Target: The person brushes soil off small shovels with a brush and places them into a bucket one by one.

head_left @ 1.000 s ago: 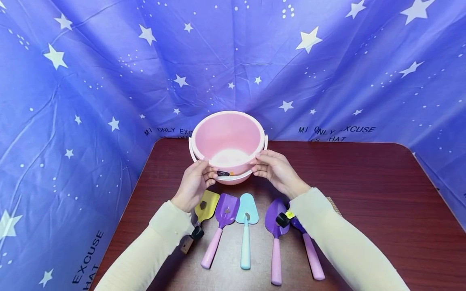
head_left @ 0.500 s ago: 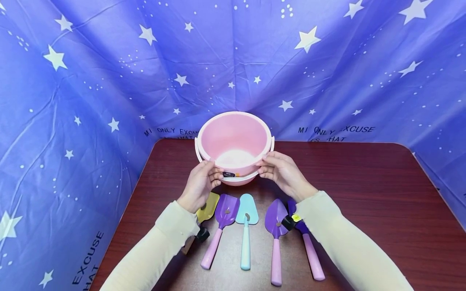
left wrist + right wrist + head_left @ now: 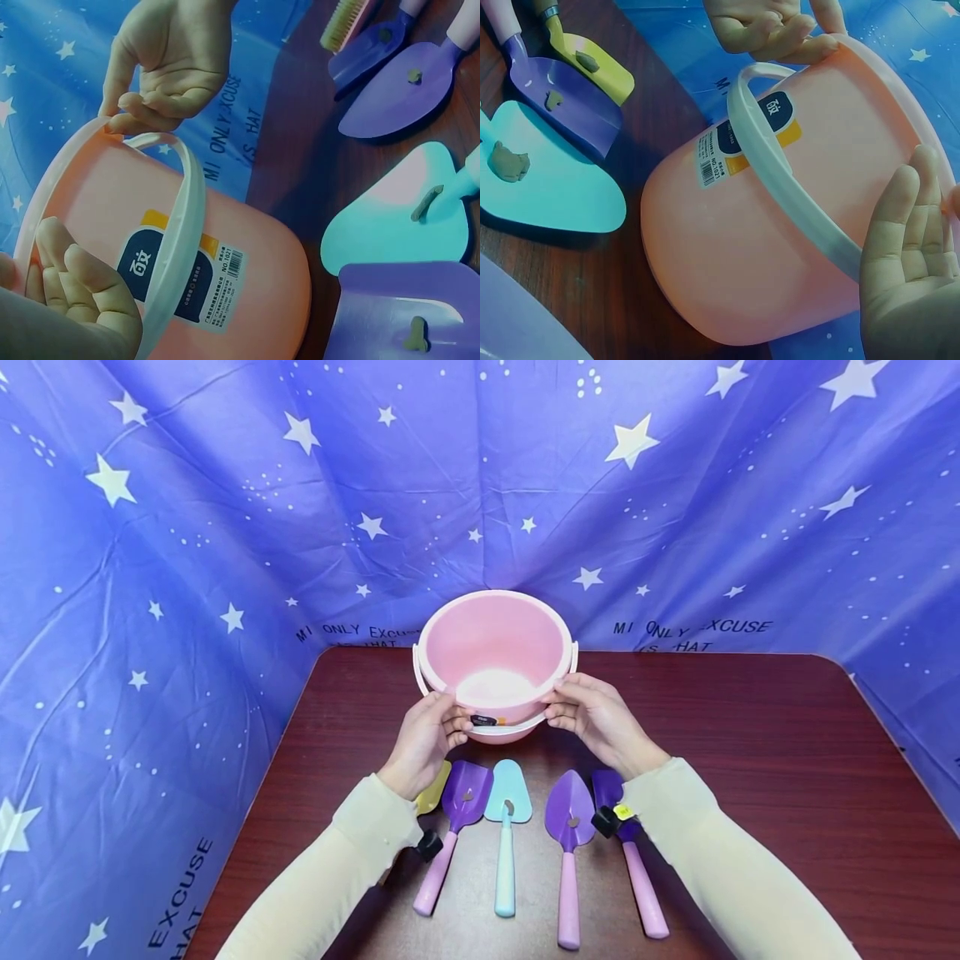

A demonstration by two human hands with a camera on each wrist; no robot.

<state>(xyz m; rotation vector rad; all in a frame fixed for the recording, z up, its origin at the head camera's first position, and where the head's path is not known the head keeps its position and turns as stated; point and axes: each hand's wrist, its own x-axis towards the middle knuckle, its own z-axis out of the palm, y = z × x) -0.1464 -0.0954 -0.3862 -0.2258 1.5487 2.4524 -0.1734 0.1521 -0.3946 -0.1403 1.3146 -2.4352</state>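
A pink plastic bucket (image 3: 491,639) stands at the back middle of the table, its mouth tipped toward me and nothing visible inside. My left hand (image 3: 422,742) pinches the near rim on the left, thumb on top and fingers beneath. On the right, my right hand (image 3: 600,720) pinches the same rim likewise. The white bail handle (image 3: 174,247) hangs down across the bucket's front, over a printed label (image 3: 709,171). Just in front lie a purple shovel (image 3: 467,789), a turquoise flat-bladed tool (image 3: 507,789) and a purple pointed trowel (image 3: 567,802).
A yellow shovel (image 3: 600,66) lies partly under my left sleeve in the head view. Another purple shovel (image 3: 636,877) lies by the right sleeve, beside a bristled brush (image 3: 346,24). Small brown lumps sit on several blades. A blue starry cloth (image 3: 480,485) hangs behind the table (image 3: 787,777).
The bucket has shifted to the right along the back of the table, with both hands moving along on its rim. The garden tools lie where they were.
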